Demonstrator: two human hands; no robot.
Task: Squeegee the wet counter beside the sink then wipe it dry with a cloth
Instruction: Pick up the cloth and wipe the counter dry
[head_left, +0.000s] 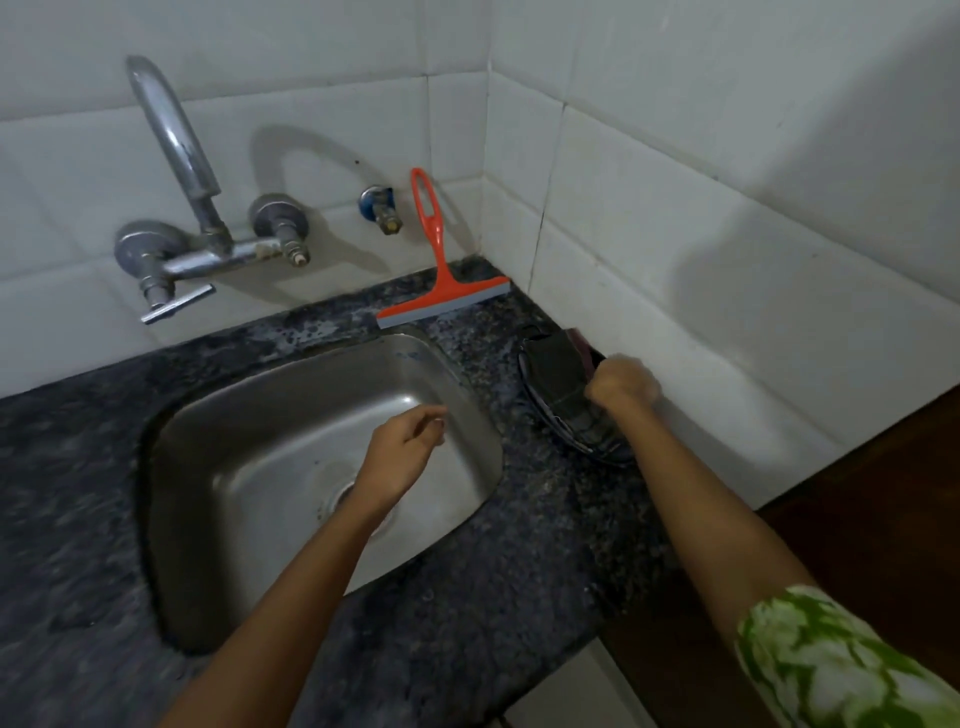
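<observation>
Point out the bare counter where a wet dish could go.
Bare counter left of the sink, and the strip along its near rim. The right corner is crowded: squeegee, dark cloth under the right hand.

Orange squeegee (442, 265) with grey blade, dark speckled counter (493, 597), green-and-white patterned sleeve (831, 660), white tiles (649, 182)

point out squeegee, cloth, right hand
squeegee (440, 283): head view, orange neck just above the blade.
cloth (558, 371): head view, dark top fold near the wall.
right hand (623, 382): head view, back of the hand at the cloth.
</observation>
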